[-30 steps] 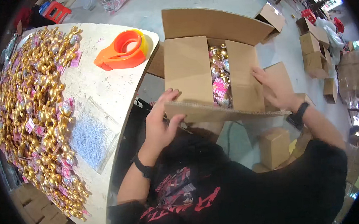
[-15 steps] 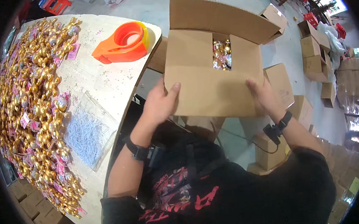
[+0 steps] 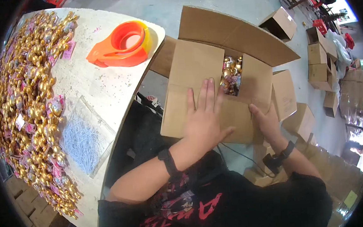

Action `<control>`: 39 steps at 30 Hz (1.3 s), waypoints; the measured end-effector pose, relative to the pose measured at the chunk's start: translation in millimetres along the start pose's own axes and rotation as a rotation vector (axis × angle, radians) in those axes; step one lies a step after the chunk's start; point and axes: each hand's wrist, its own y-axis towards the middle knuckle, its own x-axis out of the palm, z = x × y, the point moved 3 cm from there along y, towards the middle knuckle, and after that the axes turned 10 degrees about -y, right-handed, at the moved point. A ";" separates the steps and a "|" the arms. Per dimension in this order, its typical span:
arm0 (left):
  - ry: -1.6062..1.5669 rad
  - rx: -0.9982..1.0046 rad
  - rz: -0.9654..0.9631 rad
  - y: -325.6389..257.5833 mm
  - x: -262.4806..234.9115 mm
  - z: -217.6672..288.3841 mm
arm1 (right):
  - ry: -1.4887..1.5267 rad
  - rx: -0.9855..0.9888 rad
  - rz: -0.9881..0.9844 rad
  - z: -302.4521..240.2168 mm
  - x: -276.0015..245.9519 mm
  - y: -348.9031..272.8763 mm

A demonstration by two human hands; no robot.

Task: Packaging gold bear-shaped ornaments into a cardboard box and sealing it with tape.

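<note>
A cardboard box is in front of me, its near and side flaps folded in and its far flap standing up. Through the gap between the flaps, shiny gold ornaments show inside. My left hand lies flat on the folded flaps, fingers spread. At the box's near right corner, my right hand grips the edge with its thumb on top; its other fingers are mostly hidden.
On the white table to the left lie an orange tape dispenser, a heap of gold ornaments with pink tags, and a clear tray of pale blue strings. More cartons stand on the floor at right.
My left hand has moved from the box's left edge onto its folded flaps. The box has tilted and come slightly nearer and to the right. My right hand keeps its hold.
</note>
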 end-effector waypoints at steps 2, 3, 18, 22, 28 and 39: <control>0.006 -0.004 -0.025 3.4 -1.4 -4.5 | -0.248 -0.260 0.322 -12.3 -22.7 16.4; 0.036 -0.020 -0.045 6.2 -1.6 -7.0 | -0.350 -0.461 0.599 -24.9 -39.5 43.7; -0.147 -0.023 0.344 -26.3 -2.4 -15.4 | -1.193 -0.684 -0.113 -108.5 30.6 38.2; 0.318 0.003 0.250 12.3 -25.1 -30.1 | -1.153 -0.709 -0.126 -104.3 31.5 50.4; 0.219 -0.036 -0.124 46.7 -44.4 -55.0 | -1.196 -0.674 -0.129 -101.8 41.3 54.4; 0.200 0.016 -0.087 24.8 -39.4 -58.8 | -0.783 -0.601 -0.626 -129.5 0.9 121.4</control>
